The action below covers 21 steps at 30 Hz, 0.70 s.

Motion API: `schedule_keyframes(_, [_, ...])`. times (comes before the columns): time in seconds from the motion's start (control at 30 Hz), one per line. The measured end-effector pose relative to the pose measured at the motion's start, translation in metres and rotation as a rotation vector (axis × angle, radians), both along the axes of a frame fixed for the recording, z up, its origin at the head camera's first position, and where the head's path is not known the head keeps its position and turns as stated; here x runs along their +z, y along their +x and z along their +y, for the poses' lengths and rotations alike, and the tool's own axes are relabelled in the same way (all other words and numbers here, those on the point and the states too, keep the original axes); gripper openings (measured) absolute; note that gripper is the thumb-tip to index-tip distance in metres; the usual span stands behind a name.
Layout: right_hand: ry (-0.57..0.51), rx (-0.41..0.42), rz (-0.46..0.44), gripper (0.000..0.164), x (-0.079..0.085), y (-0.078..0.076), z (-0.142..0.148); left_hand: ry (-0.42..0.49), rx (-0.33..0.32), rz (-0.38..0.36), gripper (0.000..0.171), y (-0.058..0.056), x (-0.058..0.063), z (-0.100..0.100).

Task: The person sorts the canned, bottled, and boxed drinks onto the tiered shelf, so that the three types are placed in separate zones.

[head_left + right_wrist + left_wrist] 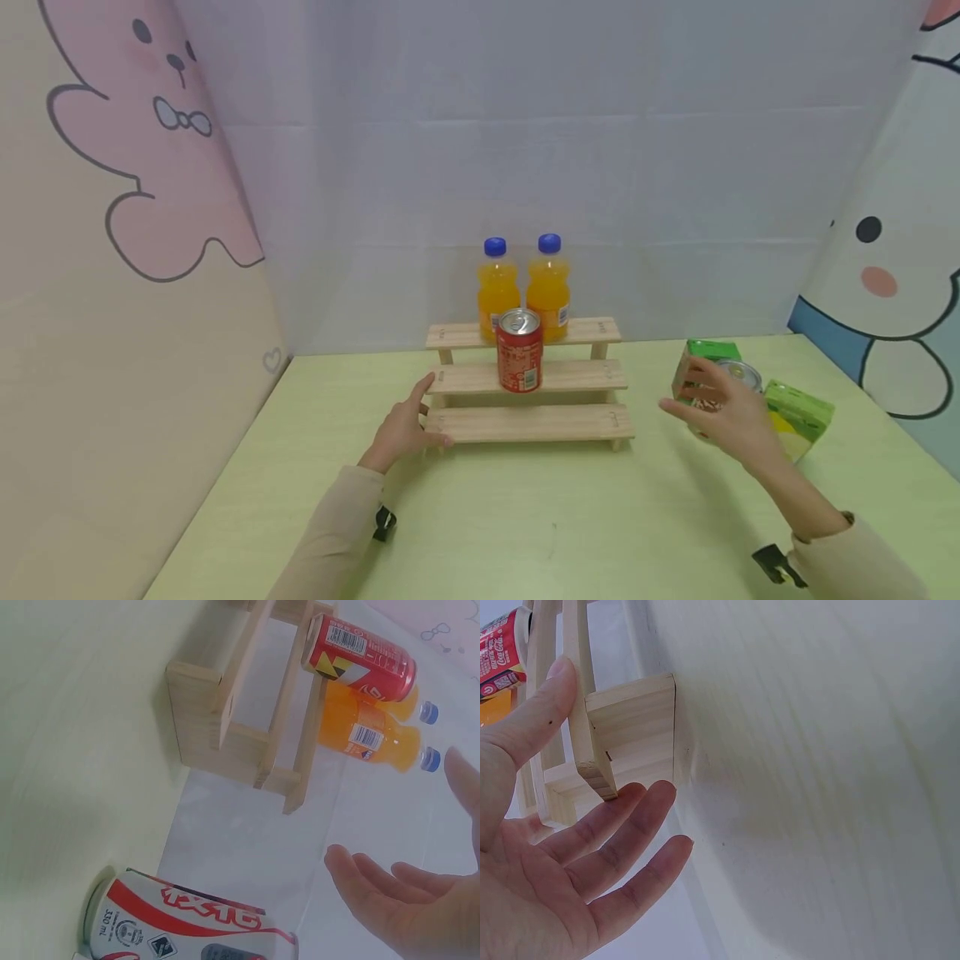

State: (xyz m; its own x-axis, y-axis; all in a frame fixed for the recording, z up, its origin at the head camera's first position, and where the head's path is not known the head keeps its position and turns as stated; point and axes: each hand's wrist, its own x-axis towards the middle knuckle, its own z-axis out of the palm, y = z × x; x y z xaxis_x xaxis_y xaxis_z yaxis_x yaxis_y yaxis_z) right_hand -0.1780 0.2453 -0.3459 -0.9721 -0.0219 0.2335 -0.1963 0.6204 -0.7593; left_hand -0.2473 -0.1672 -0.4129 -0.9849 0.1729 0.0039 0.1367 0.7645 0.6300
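Note:
A three-step wooden rack (480, 423) stands on the table. On its middle step is a red Coca-Cola can (519, 358); two orange drink bottles (498, 287) with blue caps are on the top step behind it. My left hand (399, 432) is at the rack's left end. In the left wrist view its thumb (544, 712) rests on the front plank, while the other fingers spread loosely beside the plank's end. My right hand (731, 417) is held above a white-and-red can (187, 919), fingers relaxed and apart from it, holding nothing.
Beside that can stand a green drink carton (712, 348) at the back and a green-and-yellow carton (801, 417) to the right, partly covered by my right hand and wrist. A pale curtain (375, 192) hangs behind the table (525, 517). Printed walls flank both sides.

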Motion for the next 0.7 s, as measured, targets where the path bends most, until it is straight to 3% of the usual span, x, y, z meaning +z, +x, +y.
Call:
schedule_keyframes(0.37, [0.093,-0.119,-0.07,0.082,-0.014,0.012,0.022,0.002,-0.013,0.008,0.103,0.0,-0.002,-0.001])
schedule_keyframes(0.7, [0.088,-0.198,-0.129,0.086,-0.023,0.019,0.042,-0.001,-0.021,0.02,0.103,-0.002,-0.003,-0.001])
